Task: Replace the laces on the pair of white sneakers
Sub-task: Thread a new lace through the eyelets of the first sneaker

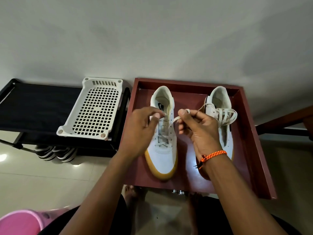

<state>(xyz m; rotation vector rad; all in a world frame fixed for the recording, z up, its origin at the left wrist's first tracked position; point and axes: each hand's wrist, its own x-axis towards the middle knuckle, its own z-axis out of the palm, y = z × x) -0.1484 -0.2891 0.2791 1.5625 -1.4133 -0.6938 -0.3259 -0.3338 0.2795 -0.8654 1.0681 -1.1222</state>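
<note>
On the dark red tray [250, 133] stand two white sneakers with gum soles, side by side, toes toward the person. The left sneaker [162, 156] is partly laced; the right sneaker [225, 116] carries a loose bundle of lace. The left hand [137, 131] pinches one end of the white lace [175, 119], the right hand [199, 129] the other.

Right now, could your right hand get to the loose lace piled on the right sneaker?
Probably yes: the right hand hovers just beside the loose lace with nothing between, but it is pinching the left sneaker's lace and must release first.
</note>
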